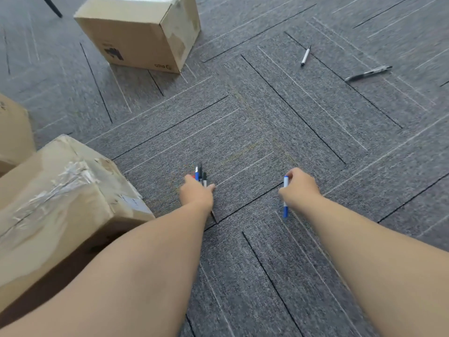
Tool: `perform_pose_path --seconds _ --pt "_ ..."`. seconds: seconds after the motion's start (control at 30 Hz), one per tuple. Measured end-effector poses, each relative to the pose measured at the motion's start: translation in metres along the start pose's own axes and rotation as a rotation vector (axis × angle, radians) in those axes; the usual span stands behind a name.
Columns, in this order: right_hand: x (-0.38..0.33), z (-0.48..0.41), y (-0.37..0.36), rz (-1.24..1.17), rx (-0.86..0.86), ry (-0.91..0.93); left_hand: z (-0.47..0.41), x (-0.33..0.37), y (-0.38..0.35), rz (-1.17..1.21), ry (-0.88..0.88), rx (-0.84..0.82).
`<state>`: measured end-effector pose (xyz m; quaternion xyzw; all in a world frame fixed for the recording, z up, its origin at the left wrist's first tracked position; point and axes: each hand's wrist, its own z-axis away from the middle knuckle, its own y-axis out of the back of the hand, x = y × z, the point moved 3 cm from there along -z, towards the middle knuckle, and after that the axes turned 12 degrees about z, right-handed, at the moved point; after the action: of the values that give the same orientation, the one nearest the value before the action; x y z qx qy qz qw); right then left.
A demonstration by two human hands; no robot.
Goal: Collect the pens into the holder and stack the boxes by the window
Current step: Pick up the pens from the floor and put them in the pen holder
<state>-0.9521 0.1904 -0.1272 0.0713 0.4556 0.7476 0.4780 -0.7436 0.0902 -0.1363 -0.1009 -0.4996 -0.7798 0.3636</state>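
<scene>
**Spotter:** What have the hands got?

**Operator:** From my desk, I see the left hand (197,192) clenched round a small bundle of pens (200,175), blue, black and a touch of red, their ends poking out past the knuckles. The right hand (300,186) grasps a white marker with blue ends (286,197), held roughly upright in curled fingers.

**Spotter:** And the loose ones?

**Operator:** Two lie on the grey striped carpet (267,117), well ahead of the right hand. One is a slim white pen with a black cap (306,55). The other, off to its right and apart from it, is a dark grey click pen (368,73). I can't see the holder anywhere.

**Spotter:** Boxes?

**Operator:** A scuffed brown cardboard box with torn tape (60,195) sits just beside the left forearm, with a second cardboard box (12,132) further left. A squarer cardboard box with a black print (136,32) stands well ahead of the left hand. None are stacked.

**Spotter:** How would you play it?

**Operator:** I judge we're mid-collection. I'd pass the marker into the left-hand bundle to free the right hand. Then I'd take the white pen first, since it lies more directly ahead. I'd keep the bundle gripped tight, or one pen may slide out. Both bare arms stretch forward and down, backs of the hands towards the camera
</scene>
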Motion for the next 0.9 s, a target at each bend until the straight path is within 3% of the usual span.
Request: perform_pose_path --seconds 0.13,0.3,0.43,0.67,0.77,0.9 --pt "0.019 -0.001 0.026 -0.111 0.009 -0.014 -0.001 0.008 -0.001 -0.097 0.084 -0.059" --pt "0.056 0.005 0.083 -0.272 0.076 -0.177 0.026 0.119 0.007 -0.141 -0.156 -0.212" --pt "0.069 0.006 0.128 -0.429 0.114 -0.166 0.080 0.232 0.035 -0.208 -0.349 -0.153" --pt "0.072 0.023 0.203 -0.261 0.105 -0.114 0.141 0.340 0.048 -0.241 -0.367 -0.283" --pt "0.075 -0.028 0.245 -0.076 0.109 -0.101 0.125 0.388 0.019 -0.391 -0.526 -0.228" --pt "0.077 -0.102 0.277 0.094 0.098 -0.144 0.068 0.396 -0.063 -0.376 -0.510 -0.300"
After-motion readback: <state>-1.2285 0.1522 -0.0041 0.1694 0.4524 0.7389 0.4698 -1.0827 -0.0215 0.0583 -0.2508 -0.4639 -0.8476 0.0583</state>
